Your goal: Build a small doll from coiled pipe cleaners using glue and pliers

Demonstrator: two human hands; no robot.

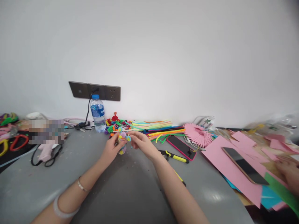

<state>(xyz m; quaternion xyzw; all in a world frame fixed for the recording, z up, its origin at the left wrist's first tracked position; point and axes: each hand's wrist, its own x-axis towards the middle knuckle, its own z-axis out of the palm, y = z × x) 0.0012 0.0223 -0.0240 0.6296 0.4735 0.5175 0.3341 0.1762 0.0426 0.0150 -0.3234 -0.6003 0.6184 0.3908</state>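
A small, many-coloured fuzzy figure (123, 135), with yellow, purple and blue parts that look like bent pipe cleaners, is held up over the grey table. My left hand (114, 145) is closed around its left side and lower part. At its right side, the fingertips of my right hand (140, 142) pinch together by a blue-and-yellow piece; part of what they grip is hidden. Behind the figure lie a pile of coloured fuzzy pieces (114, 119) and a bundle of long pipe cleaners (154, 125).
A water bottle (98, 113) stands by the wall socket (112, 92). Right of my forearm lie yellow-handled pliers (177, 157), a pink-edged phone (181, 147) and a pink pleated paper fan (198, 134). Another person's hand (288, 168) rests near pink paper (235, 174). Left is a pink glue gun (45, 152).
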